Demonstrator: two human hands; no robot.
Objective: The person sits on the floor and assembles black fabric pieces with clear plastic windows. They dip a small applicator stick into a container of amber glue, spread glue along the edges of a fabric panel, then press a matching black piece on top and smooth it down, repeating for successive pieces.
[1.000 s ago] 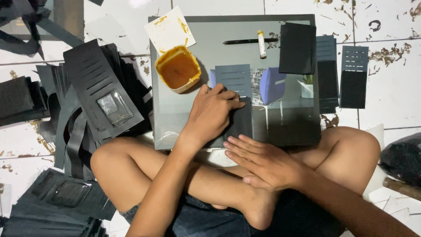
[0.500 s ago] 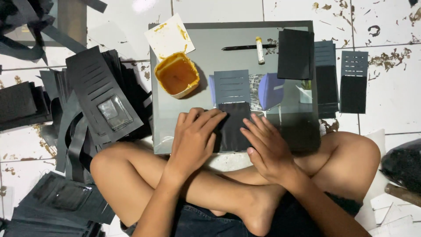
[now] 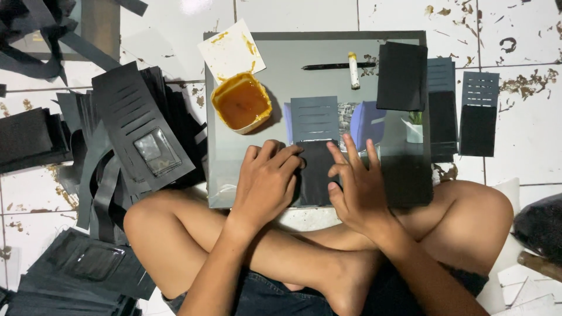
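I sit cross-legged on a tiled floor with a glass work board [image 3: 275,64] in front of my knees. A dark wallet panel [image 3: 316,158] with slotted card pockets lies at the board's near edge. My left hand [image 3: 266,181] presses flat on its left side. My right hand [image 3: 357,181] presses on its right side, fingers spread. A yellow tub of amber glue [image 3: 241,103] stands just beyond my left hand. Farther back lie a black stick [image 3: 336,66] and a small white tube [image 3: 353,71].
Another black panel [image 3: 401,76] rests on the board's right part, with two slotted pieces [image 3: 479,114] beside it on the tiles. Piles of black cut pieces [image 3: 137,134] with clear windows crowd the floor at my left. A glue-stained white paper [image 3: 231,51] lies behind the tub.
My right hand came up from my ankle onto the panel beside my left hand. Both hands now press the piece at the board's near edge.
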